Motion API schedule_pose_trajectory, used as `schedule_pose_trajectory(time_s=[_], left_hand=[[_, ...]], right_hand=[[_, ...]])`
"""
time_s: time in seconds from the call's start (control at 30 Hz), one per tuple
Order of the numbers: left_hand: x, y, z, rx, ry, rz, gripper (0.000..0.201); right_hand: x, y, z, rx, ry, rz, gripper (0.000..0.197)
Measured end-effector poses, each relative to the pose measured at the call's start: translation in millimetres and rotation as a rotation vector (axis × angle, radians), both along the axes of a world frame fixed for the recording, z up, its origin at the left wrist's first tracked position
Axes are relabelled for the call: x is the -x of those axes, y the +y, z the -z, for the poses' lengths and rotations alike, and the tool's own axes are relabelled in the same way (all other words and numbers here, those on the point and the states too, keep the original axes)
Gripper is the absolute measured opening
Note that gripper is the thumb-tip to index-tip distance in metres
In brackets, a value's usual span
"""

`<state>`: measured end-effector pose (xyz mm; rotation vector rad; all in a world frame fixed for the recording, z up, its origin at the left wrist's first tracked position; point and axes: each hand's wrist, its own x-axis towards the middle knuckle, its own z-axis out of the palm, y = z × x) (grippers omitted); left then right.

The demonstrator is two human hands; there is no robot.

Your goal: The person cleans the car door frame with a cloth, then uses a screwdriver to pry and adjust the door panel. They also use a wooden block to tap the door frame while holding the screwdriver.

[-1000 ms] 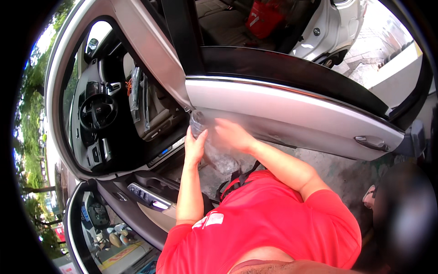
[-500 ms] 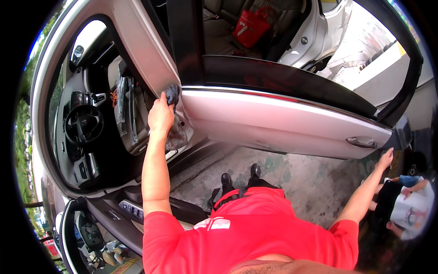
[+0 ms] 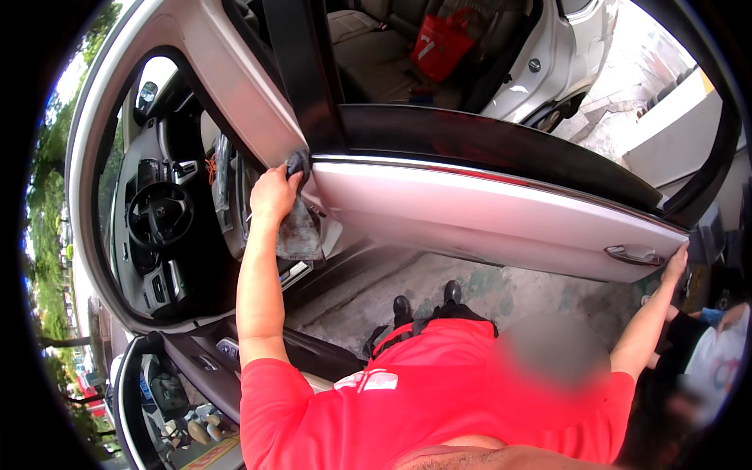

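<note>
Steering wheel (image 3: 159, 218): a small badge (image 3: 161, 210) sits on its hub.
Left hand (image 3: 274, 194): closed over the bunched top of the cloth, likely to keep it from slipping.
Grey cloth (image 3: 299, 235): against the pillar (image 3: 258, 106) by the door's corner, its loose end hanging.
Shirt patch (image 3: 381, 381): white; lettering unreadable from here.
Red bag (image 3: 444, 48): on the rear seat, white mark.
Right hand (image 3: 675, 265): at the door's (image 3: 470, 211) far edge, perhaps steadying it; I can't tell how tightly closed.
</note>
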<state>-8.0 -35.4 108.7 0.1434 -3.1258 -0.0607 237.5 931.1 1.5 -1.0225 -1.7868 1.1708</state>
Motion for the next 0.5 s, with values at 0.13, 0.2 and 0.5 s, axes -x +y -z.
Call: schedule_pose_trajectory(time_s=[0.13,0.2,0.5], left_hand=[[3.2,-15.1,6.4,-0.007,0.057,0.099,0.041],[5.3,-23.1,5.7,-0.009,0.088,0.176,0.039],[16.0,-9.1,-6.3,-0.026,0.017,0.078,0.039]], right_hand=[[-0.8,-0.2,2.3,-0.096,-0.099,0.056,0.074],[-0.2,-0.7,2.1,-0.104,-0.087,0.059,0.074],[-7.4,5.6,0.2,0.074,0.085,0.013,0.068]])
